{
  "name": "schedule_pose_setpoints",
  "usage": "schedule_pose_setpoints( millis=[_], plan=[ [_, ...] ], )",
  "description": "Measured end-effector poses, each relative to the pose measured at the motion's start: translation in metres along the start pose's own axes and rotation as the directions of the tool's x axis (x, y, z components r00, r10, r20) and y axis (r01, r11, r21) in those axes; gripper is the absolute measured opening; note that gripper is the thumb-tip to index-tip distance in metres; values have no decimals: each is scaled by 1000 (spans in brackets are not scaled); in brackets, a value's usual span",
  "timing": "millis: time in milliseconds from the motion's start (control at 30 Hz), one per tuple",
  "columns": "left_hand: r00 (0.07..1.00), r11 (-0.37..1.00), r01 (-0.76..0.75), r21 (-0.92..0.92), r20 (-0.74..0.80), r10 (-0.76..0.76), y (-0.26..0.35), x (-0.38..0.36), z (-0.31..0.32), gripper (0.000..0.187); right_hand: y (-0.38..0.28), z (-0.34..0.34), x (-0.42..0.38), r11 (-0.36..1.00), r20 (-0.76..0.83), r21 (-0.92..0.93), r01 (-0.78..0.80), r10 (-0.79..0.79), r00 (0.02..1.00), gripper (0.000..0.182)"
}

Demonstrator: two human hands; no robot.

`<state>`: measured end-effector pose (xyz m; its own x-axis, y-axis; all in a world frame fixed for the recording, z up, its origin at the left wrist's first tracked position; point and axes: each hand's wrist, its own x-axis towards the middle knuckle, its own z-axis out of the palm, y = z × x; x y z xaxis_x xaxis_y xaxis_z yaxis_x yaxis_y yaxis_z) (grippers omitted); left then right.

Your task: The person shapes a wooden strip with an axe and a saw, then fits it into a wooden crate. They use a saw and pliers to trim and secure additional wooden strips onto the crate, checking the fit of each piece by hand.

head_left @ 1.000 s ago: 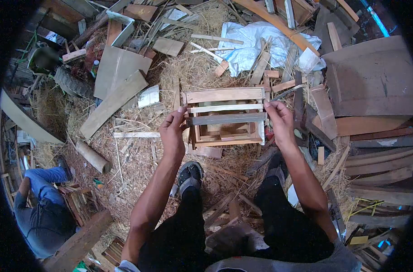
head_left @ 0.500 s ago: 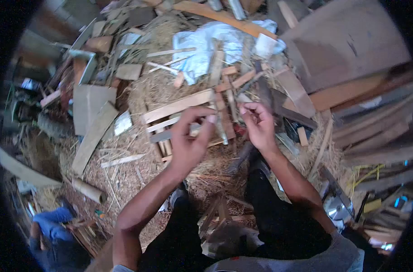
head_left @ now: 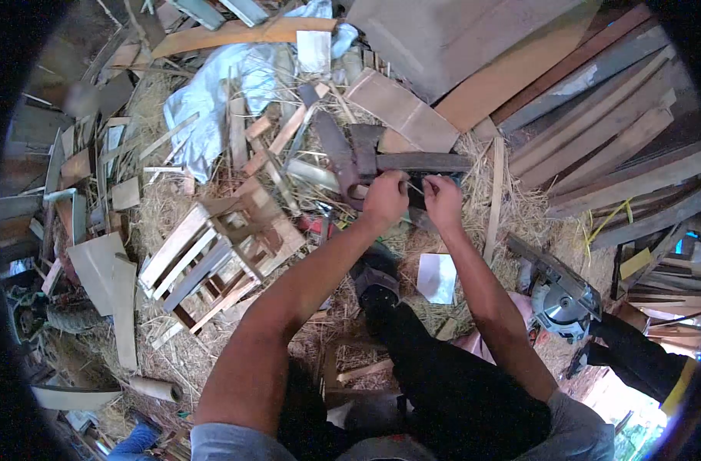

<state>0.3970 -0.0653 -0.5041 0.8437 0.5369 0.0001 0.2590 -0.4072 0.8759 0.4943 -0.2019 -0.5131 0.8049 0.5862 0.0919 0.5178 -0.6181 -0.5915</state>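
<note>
My left hand (head_left: 387,201) is closed, with its fingers pinched together near the dark wooden block (head_left: 423,162). Just to its right, my right hand (head_left: 443,203) is pinched in the same way. Whatever the fingertips hold is too small to make out. Left of my left hand lies a handsaw (head_left: 337,150), its handle close to my knuckles. A slatted wooden crate (head_left: 212,257) sits tilted on the straw, further left and nearer to me. Below my right hand lies a white sheet (head_left: 437,278).
A circular saw (head_left: 559,305) stands at the right, beside another person's dark-clothed leg (head_left: 635,353). Long boards (head_left: 596,154) are stacked at the upper right. A pale plastic sheet (head_left: 227,92) and wood offcuts cover the straw. Another person's blue trouser leg (head_left: 135,444) shows at lower left.
My view has turned to the right, so the crate now appears further left. My hands have come closer together, moving from above the crate's side to beside the dark block.
</note>
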Motion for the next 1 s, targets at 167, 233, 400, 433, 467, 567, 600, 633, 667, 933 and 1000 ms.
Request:
schedule_pose_setpoints(
  millis=[167,233,400,433,467,567,600,633,667,933,1000],
  plan=[
    [999,999,-6,46,32,4,-4,2,11,17,5,8,15,996,60,-75,39,-35,998,16],
    [999,999,-35,-17,3,35,-14,4,13,17,7,13,14,997,47,-56,52,-50,998,16],
    [996,993,-87,-79,-8,87,-16,2,12,15,11,16,13,994,-8,-27,106,-106,994,16],
    [996,991,-94,-100,-13,93,-16,2,12,14,10,14,11,997,-22,42,72,-72,997,16],
    [998,991,-65,-117,2,66,-15,1,12,13,9,10,7,993,-36,109,39,-35,999,16],
    [1000,985,-6,-170,27,11,1,3,3,14,9,4,2,966,-64,257,-14,32,997,16],
    [1000,982,-5,-186,17,8,4,4,4,15,6,1,0,955,-71,297,-24,47,996,16],
    [1000,979,-4,-202,4,5,6,6,3,16,2,-2,1,939,-45,338,-69,89,995,17],
    [1000,977,-20,-213,-1,21,9,8,3,17,-2,-6,0,919,-14,376,-113,128,992,17],
    [997,955,-26,-294,-74,5,24,18,-14,19,-32,-15,15,834,17,543,-99,108,994,24],
    [999,915,18,-404,-25,-30,26,19,-29,20,-29,-13,24,803,-44,597,2,30,999,27]
  ],
)
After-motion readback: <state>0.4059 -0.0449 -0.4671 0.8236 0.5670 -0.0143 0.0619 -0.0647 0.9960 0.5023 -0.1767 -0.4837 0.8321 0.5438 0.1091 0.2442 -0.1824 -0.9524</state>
